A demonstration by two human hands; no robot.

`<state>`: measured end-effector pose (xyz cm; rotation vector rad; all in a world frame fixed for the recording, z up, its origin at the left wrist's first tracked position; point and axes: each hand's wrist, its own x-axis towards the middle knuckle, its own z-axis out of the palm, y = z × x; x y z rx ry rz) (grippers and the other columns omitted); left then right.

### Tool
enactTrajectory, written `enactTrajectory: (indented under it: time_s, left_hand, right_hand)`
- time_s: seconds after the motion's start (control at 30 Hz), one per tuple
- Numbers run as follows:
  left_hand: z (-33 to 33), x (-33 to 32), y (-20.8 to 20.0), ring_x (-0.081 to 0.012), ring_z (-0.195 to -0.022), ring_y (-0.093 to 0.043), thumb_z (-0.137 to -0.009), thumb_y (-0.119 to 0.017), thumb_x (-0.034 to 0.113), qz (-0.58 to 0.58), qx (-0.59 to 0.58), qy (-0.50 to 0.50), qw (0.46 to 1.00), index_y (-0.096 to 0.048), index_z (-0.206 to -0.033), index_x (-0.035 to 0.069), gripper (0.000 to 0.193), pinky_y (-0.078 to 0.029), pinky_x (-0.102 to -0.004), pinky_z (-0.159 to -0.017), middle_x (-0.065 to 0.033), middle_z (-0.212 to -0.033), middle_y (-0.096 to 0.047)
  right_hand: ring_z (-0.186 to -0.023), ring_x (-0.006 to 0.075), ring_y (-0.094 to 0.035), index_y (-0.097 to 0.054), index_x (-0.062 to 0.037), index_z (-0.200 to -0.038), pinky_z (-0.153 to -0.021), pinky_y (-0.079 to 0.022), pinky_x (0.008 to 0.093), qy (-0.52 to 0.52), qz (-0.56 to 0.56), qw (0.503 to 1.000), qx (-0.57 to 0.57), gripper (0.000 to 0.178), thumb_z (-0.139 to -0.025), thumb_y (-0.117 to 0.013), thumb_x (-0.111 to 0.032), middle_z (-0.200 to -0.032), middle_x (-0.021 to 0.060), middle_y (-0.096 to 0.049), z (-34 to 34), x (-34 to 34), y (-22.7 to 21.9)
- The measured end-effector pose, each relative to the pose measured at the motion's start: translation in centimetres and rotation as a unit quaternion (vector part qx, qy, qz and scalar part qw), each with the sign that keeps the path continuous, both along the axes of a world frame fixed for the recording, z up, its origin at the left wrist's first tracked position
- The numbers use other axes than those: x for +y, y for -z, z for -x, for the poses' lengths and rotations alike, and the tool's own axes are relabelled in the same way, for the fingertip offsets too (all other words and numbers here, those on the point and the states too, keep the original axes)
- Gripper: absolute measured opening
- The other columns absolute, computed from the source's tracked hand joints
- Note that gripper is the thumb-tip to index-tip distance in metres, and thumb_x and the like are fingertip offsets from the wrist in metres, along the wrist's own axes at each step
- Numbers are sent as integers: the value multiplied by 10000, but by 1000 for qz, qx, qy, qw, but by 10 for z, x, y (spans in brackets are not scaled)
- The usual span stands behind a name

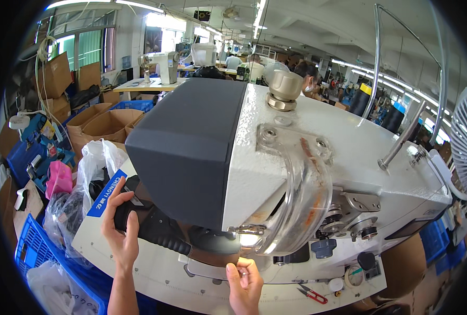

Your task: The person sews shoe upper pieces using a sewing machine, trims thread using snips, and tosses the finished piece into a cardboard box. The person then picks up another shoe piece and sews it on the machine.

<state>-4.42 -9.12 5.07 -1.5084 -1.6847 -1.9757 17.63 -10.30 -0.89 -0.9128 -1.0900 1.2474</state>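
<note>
A black and glossy brown, flexible workpiece with a ribbed black strip lies between the two hands. At its left end, the left hand rests with thumb and fingers apart, bent over the black part. At its right edge, the right hand has thumb and forefinger close together; whether they are clamped on the edge cannot be told.

Just above the right fingers, a lamp's glow falls on the brown part, beside a curved, clear plastic guard on a white metal sewing machine. Its dark grey, boxy cover hangs above and between the hands. The white surface extends below the fingers. Well to the right of the right fingers lie red-handled metal snips. Beyond the left fingers sits a crumpled clear plastic bag.
</note>
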Motion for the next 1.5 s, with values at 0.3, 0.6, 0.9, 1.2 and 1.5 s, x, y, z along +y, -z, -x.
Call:
enactTrajectory:
  time_s: [0.3, 0.6, 0.9, 1.2, 1.5]
  left_hand:
    - [17, 23, -1, -256, -1162, -524, -751, -530, 72, 33, -17, 34, 999, -607, -1009, -26, 287, -341, -359, -1027, -176, -1284, -555]
    - [10, 22, -5, -300, -1204, -506, -817, -579, 62, 51, -42, 29, 997, -611, -1048, -32, 252, -337, -367, -1030, -213, -1291, -534]
    - [79, 12, 86, -310, -1062, -554, -859, -591, 75, 121, 92, -179, 972, -604, -1122, 7, 272, -399, -401, -955, -151, -1137, -604]
    - [115, -44, 156, -347, -980, -512, -699, -610, -39, 330, 149, -120, 925, -597, -1078, 1, 381, -409, -412, -855, -166, -1010, -523]
    - [103, -58, 147, -338, -1029, -468, -569, -626, -103, 346, 209, -232, 885, -531, -1085, -26, 530, -404, -402, -864, -166, -1077, -480]
  right_hand:
    - [-762, 59, -463, -551, -13, -967, -671, -390, 209, 31, -8, 999, -25, 122, -923, -573, -124, -827, -10, -510, 6, 7, -1]
    - [-704, 59, -500, -605, -16, -970, -641, -402, 201, -9, 43, 999, 15, 119, -910, -593, -118, -797, -18, -547, -9, 12, 0]
    - [-890, 104, -536, -543, 23, -1137, -731, -447, 261, -37, 45, 994, 93, 228, -935, -541, -83, -965, 44, -578, -4, 17, 3]
    - [-704, 40, -430, -554, 18, -1122, -608, -340, 212, -71, 34, 997, 16, 232, -911, -582, -74, -847, -30, -518, 14, -4, 4]
    - [-855, 119, -555, -474, -4, -1085, -718, -471, 253, -2, -53, 987, -152, 427, -805, -746, -177, -975, 80, -554, 54, -30, 54]
